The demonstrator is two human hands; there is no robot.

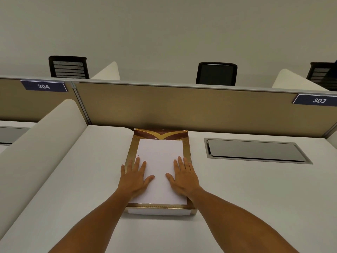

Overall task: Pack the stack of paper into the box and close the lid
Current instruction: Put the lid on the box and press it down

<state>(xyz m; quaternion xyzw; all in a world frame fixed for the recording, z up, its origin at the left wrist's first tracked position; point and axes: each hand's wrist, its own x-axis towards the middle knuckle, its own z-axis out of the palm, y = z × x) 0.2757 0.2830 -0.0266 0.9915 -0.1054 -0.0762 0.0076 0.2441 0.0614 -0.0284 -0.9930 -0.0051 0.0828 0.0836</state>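
stack of paper (160,167) inside the gold box (131,148) on the white desk (237,198), box lid (161,134) open, propped against the tan partition (182,105). left hand (134,177) flat on the sheets, fingers spread, clamped on nothing. right hand (184,177) likewise flat and spread, beside the left, thumbs apart. metal cable hatch (255,150) to the right, well apart.

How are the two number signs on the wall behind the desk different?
The left sign says 304; the right sign says 303. The left sign shows whole, while the right sign is cut off by the picture's edge. The left sign sits higher in the picture. Both are dark blue with white numbers, fixed on the tan partition.
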